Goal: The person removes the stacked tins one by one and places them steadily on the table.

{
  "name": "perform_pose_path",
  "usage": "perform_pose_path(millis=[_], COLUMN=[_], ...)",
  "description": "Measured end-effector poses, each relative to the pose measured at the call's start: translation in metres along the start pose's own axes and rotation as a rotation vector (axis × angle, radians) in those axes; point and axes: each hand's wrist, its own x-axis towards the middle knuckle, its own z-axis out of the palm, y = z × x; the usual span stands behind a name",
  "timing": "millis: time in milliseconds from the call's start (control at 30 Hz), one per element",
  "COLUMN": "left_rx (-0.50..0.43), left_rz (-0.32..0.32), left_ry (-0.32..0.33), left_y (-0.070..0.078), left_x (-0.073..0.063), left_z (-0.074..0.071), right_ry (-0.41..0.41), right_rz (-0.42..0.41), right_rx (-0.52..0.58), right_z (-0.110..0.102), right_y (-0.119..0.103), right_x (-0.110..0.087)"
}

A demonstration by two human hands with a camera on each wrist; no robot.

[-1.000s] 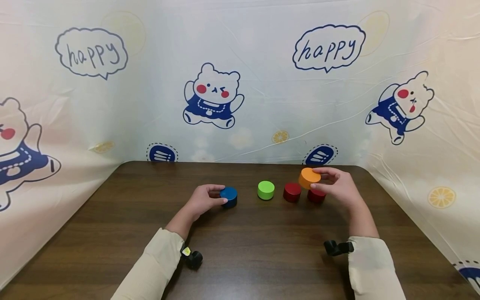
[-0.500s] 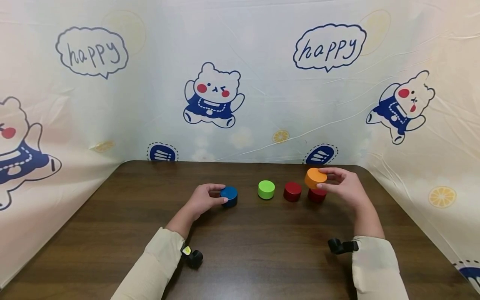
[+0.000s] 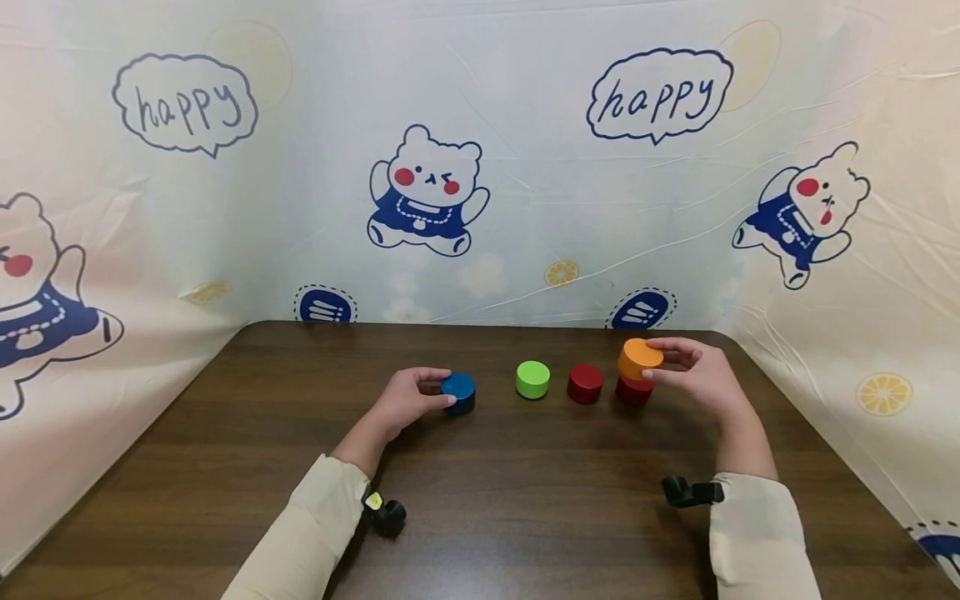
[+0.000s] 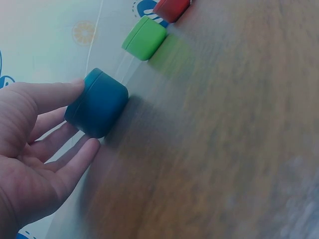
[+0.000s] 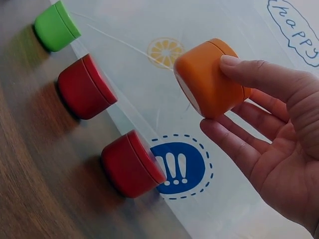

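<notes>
Between the thumb and fingers of my left hand [image 3: 403,404] is a small round blue tin [image 3: 461,395] with a lid seam, standing on the table. My right hand [image 3: 703,377] pinches a matching orange tin [image 3: 637,358] by its sides. In the right wrist view the orange tin [image 5: 204,74] is raised off the table, its pale underside partly showing. It overlaps the rightmost red tin [image 3: 634,393] in the head view, hiding that tin's top. The right wrist view shows this red tin [image 5: 130,167] whole, with a gap between the two.
A second red tin [image 3: 585,384] and a green tin [image 3: 532,380] stand in the same row, between the blue tin and the rightmost red one. The dark wooden table [image 3: 480,517] ends at a printed cloth backdrop [image 3: 525,167]. Black wrist cameras sit at both cuffs.
My right hand has carried the orange tin a little to the right, from between the two red tins to over the rightmost one. The left hand and blue tin have stayed put.
</notes>
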Motion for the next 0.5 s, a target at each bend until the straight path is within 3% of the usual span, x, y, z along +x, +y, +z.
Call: perform_pose_path(millis=[500], left_rx=[0.009], left_rz=[0.002], left_ry=[0.005], left_y=[-0.001], left_x=[0.0008], left_z=[0.0], right_ry=[0.01], right_rz=[0.02], right_rx=[0.007], right_z=[-0.0053], right_y=[0.008], right_x=[-0.0008])
